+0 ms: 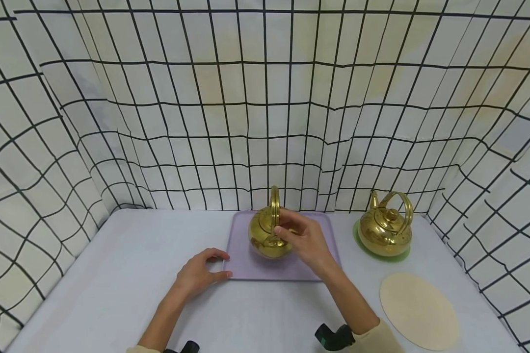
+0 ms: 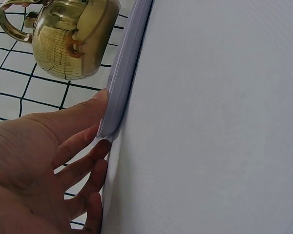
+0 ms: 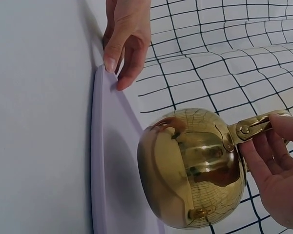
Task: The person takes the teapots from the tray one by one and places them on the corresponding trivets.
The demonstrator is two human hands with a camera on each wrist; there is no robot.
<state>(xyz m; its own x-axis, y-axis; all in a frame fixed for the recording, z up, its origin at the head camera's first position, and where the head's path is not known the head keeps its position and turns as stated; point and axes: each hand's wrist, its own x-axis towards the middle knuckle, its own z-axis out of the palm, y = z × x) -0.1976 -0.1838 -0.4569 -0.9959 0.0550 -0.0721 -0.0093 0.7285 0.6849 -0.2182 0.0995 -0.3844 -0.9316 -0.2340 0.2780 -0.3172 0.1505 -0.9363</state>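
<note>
A brass teapot with an arched handle is over the lilac tray. My right hand grips its handle, thumb on the near side and fingers around the far side. In the left wrist view, a gap shows between the teapot's base and the tray, so it appears held just above it. My left hand holds the tray's near left corner with thumb and fingers, also seen in the right wrist view. The teapot's spout is hidden in the head view.
A second brass teapot stands on a green round mat to the right. Nearer on that side lies a cream round mat. White cloth covers the table; a black-gridded white curtain rises behind and at both sides.
</note>
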